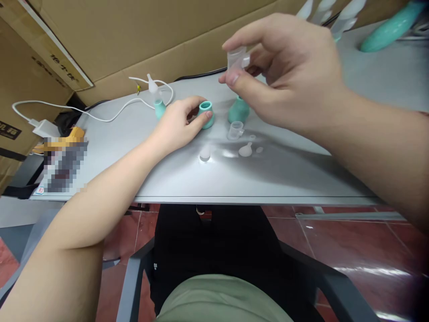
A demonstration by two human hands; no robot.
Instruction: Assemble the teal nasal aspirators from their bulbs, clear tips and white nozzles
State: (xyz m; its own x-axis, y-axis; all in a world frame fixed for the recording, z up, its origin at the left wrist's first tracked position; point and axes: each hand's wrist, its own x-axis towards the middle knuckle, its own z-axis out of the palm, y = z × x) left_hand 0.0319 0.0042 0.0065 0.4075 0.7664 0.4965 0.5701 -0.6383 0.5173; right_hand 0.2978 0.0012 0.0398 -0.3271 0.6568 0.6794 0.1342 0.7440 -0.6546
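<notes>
My left hand is wrapped round a teal squeeze bulb with its round opening facing up, on the grey table. Raised above the table, my right hand pinches a small clear plastic cup with a side tab between thumb and fingers. Below it stands a second teal bulb, partly behind a clear cup that rests on the tabletop. Nearer to me lie a white pointed tip, a white cap-like piece and two small thin clear discs.
Left of my left hand stands a teal bulb with clear cup and white tip, beside a white cable. Several similar white-tipped pieces and a glossy teal object are at back right. Cardboard walls the back.
</notes>
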